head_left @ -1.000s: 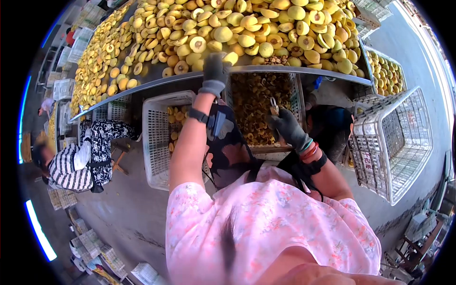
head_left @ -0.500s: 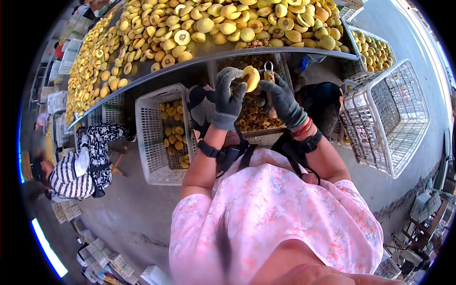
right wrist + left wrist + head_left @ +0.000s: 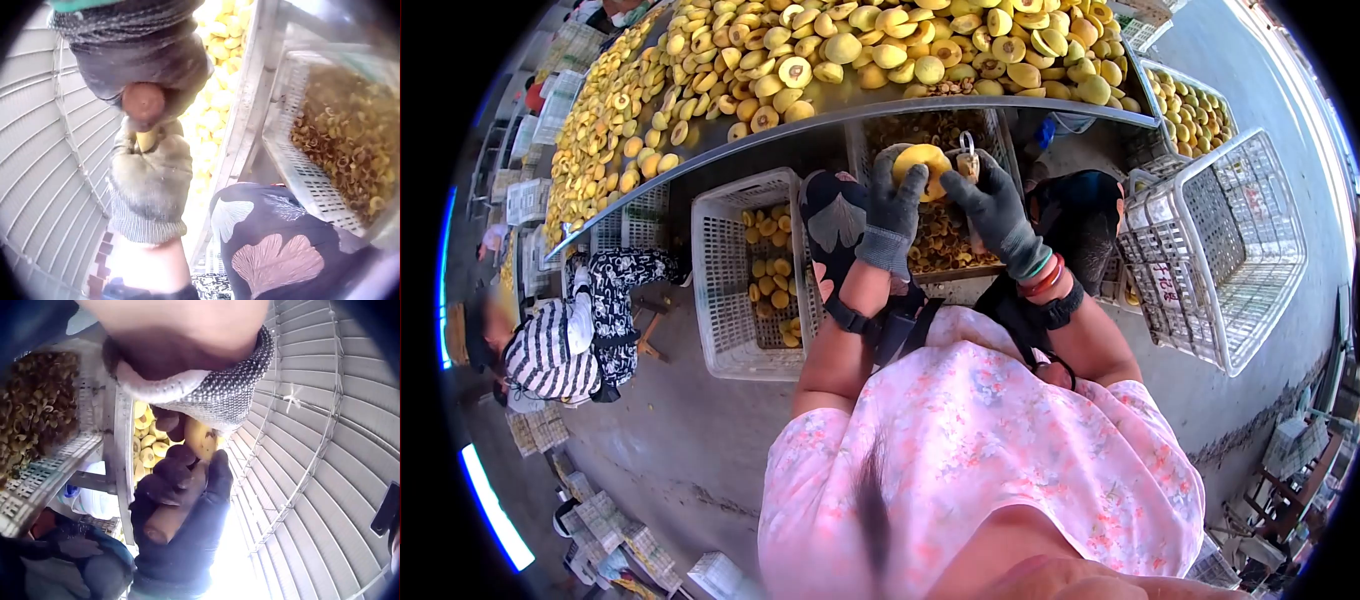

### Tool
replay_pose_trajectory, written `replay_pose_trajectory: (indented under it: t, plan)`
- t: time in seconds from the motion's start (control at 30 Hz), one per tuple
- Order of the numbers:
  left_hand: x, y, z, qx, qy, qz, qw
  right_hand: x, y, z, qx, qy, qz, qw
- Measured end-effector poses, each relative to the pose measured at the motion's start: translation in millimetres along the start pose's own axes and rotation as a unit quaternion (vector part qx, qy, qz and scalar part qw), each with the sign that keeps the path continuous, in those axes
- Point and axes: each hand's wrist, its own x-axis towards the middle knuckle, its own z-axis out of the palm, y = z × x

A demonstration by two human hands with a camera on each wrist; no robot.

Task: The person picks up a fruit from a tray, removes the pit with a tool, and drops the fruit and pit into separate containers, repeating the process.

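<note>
In the head view my gloved left hand [image 3: 892, 215] holds a yellow peach half [image 3: 940, 162] by its edge, a dark hollow showing in the middle. Close to its right, my gloved right hand [image 3: 1000, 210] grips a pitting tool with a metal loop [image 3: 968, 143] at its tip. The tool's round wooden handle [image 3: 167, 526] lies along the curled fingers in the left wrist view. In the right wrist view the handle's end [image 3: 144, 102] pokes out of the right fist, and a sliver of peach [image 3: 147, 139] shows at the left fingers. Both hands are above a crate of brown-yellow scraps [image 3: 945, 245].
A metal-edged table [image 3: 830, 122] heaped with peach halves [image 3: 880, 50] spans the front. To the left stands a white crate [image 3: 712, 285] with some halves; to the right, a tilted white crate [image 3: 1180, 290]. A person in stripes [image 3: 555, 350] sits at the far left.
My left hand came back from the table's fruit to the right hand, bringing a peach half. Since half a second ago the half has turned flatter, its cut face upward, and the tool sits close beside it.
</note>
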Motion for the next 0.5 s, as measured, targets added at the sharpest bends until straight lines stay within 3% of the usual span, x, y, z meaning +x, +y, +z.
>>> replay_pose_trajectory:
  t: [0.07,0.1,0.2,0.33,0.5]
  plan:
    - [0.0,2.5,-2.0,0.050,0.025,0.045,0.997,-6.9,1.8,1.6,-0.200,0.036,-0.148,0.968]
    - [0.3,5.4,-2.5,0.081,0.035,0.062,0.994,-13.3,-12.2,7.1,-0.194,0.026,-0.061,0.979]
    - [-2.5,7.1,-1.5,0.121,0.040,0.092,0.988,-21.3,-20.8,8.8,-0.316,-0.054,-0.079,0.944]
    - [-4.6,6.0,1.2,0.120,0.034,0.146,0.981,-20.1,-22.6,9.9,-0.329,-0.055,-0.023,0.943]
    - [-4.8,-3.5,8.1,0.070,0.034,0.172,0.982,-23.9,-4.1,12.1,-0.304,-0.058,-0.034,0.950]
